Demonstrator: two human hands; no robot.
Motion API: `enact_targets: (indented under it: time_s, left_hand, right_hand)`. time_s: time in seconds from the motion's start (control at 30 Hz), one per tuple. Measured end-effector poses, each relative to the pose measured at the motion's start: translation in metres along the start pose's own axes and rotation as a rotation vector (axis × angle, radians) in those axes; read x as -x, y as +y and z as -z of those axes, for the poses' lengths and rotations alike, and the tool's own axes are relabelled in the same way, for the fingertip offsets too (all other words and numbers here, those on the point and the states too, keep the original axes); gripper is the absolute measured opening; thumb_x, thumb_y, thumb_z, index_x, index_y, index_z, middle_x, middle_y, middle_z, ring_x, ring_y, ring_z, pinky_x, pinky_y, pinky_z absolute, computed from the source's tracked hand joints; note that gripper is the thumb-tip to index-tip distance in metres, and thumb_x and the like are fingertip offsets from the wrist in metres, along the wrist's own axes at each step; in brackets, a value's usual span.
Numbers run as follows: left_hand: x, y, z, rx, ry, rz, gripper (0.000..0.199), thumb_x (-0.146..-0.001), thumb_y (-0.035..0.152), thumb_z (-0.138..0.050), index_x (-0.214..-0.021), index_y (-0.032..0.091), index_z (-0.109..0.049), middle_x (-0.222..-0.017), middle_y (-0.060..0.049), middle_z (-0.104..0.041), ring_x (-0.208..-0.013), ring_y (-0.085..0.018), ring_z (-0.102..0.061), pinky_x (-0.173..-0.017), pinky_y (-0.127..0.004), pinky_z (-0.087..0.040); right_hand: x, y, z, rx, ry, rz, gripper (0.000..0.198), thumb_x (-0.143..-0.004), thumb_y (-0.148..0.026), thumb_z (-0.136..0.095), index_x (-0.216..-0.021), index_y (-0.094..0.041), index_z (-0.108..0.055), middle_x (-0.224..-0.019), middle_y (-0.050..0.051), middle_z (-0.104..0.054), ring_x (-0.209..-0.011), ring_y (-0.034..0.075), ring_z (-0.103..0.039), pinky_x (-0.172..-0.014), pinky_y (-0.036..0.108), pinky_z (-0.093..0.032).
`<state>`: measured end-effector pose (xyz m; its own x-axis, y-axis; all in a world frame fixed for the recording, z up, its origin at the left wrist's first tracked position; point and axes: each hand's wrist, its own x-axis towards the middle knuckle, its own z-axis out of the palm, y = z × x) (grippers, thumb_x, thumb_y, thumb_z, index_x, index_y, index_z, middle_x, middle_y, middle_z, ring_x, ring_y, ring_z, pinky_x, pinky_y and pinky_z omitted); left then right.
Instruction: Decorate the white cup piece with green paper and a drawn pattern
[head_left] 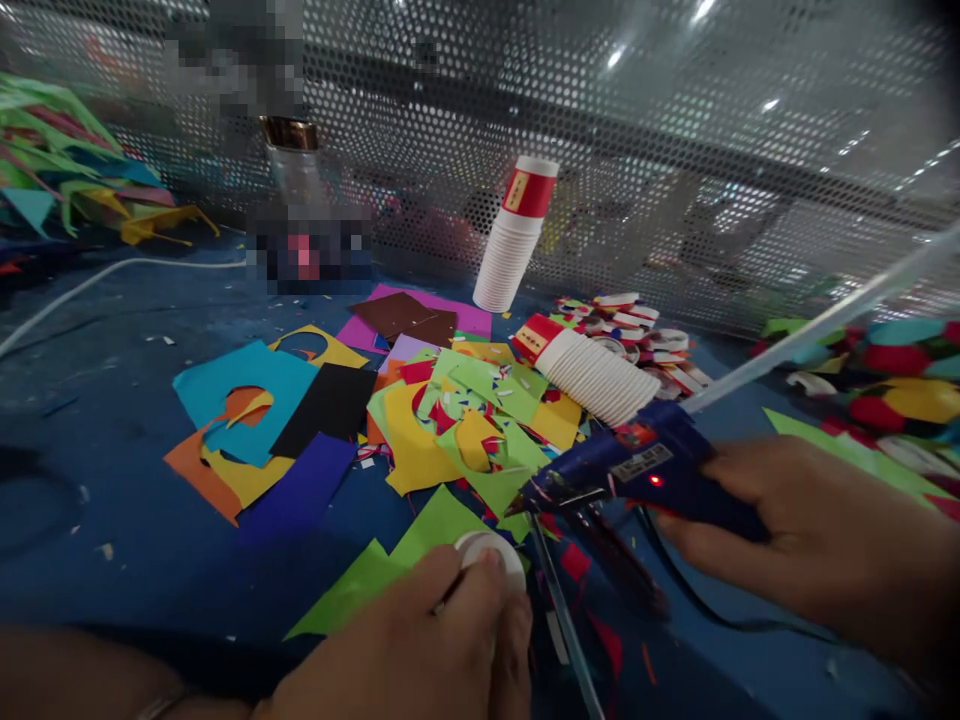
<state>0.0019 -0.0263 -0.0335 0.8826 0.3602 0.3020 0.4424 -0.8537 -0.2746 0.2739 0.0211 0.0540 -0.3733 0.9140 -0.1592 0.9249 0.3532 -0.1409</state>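
Observation:
My right hand [802,530] is closed round the handle of a blue hot glue gun [622,465] with a lit red light. A long clear glue stick [817,330] sticks out of its back end. The gun's nozzle points left, just above and right of a small white round piece [491,550]. That piece is pinched in the fingers of my left hand [450,630], which hide most of it. Beneath and beyond my left hand lie green paper sheets [427,535]. Another clear glue stick [562,610] lies beside the left hand.
Coloured paper scraps [480,420] cover the middle of the blue table [135,400]. One stack of paper cups [517,235] leans upright near the perforated metal screen [675,150]; another cup stack [585,370] lies sideways. A black cord [697,595] trails below the gun. A lidded bottle [292,165] stands at the back.

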Motion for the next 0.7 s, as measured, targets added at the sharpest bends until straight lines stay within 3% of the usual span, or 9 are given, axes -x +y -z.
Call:
enact_targets:
  time_s: [0.07, 0.17, 0.3, 0.43, 0.7]
  left_hand:
    - [-0.001, -0.002, 0.005, 0.039, 0.013, 0.002, 0.031, -0.096, 0.019, -0.051, -0.121, 0.013, -0.068, -0.115, -0.010, -0.075, -0.105, -0.021, -0.061, -0.079, -0.034, -0.044]
    - [-0.002, -0.004, 0.011, 0.072, 0.022, 0.039, 0.030, -0.097, 0.017, -0.048, -0.118, 0.013, -0.070, -0.109, -0.009, -0.077, -0.099, -0.021, -0.062, -0.075, -0.035, -0.042]
    - [-0.002, -0.009, 0.014, 0.109, 0.007, 0.048, 0.031, -0.101, 0.022, -0.044, -0.115, 0.015, -0.071, -0.101, -0.006, -0.077, -0.088, -0.020, -0.061, -0.074, -0.036, -0.040]
    - [-0.004, -0.014, 0.013, 0.124, -0.003, 0.027, 0.032, -0.101, 0.023, -0.044, -0.118, 0.016, -0.070, -0.100, -0.006, -0.076, -0.087, -0.021, -0.060, -0.078, -0.037, -0.039]
    - [-0.007, -0.019, 0.014, 0.112, -0.002, -0.009, 0.028, -0.098, 0.025, -0.052, -0.117, 0.016, -0.070, -0.096, -0.005, -0.075, -0.083, -0.022, -0.056, -0.078, -0.037, -0.037]
  right_hand:
    - [0.016, 0.006, -0.013, 0.083, 0.047, -0.083, 0.039, -0.087, -0.044, -0.048, -0.056, -0.024, -0.059, -0.052, 0.005, -0.061, -0.046, 0.020, -0.054, -0.047, 0.033, -0.036]
    - [0.038, 0.008, -0.032, 0.138, 0.192, -0.150, 0.029, -0.085, -0.042, -0.052, -0.070, -0.023, -0.068, -0.072, 0.012, -0.070, -0.064, 0.030, -0.065, -0.060, 0.041, -0.049]
    - [0.053, 0.004, -0.042, 0.021, 0.115, -0.149, 0.033, -0.086, -0.037, -0.046, -0.059, -0.026, -0.059, -0.061, 0.008, -0.067, -0.052, 0.027, -0.063, -0.044, 0.035, -0.047]
    - [0.055, -0.003, -0.043, 0.042, 0.191, -0.096, 0.032, -0.086, -0.043, -0.047, -0.067, -0.025, -0.065, -0.067, 0.011, -0.070, -0.059, 0.030, -0.067, -0.052, 0.040, -0.053]
    - [0.053, -0.014, -0.046, 0.070, 0.169, -0.013, 0.035, -0.092, -0.035, -0.043, -0.062, -0.023, -0.057, -0.058, 0.004, -0.063, -0.050, 0.019, -0.059, -0.049, 0.031, -0.040]
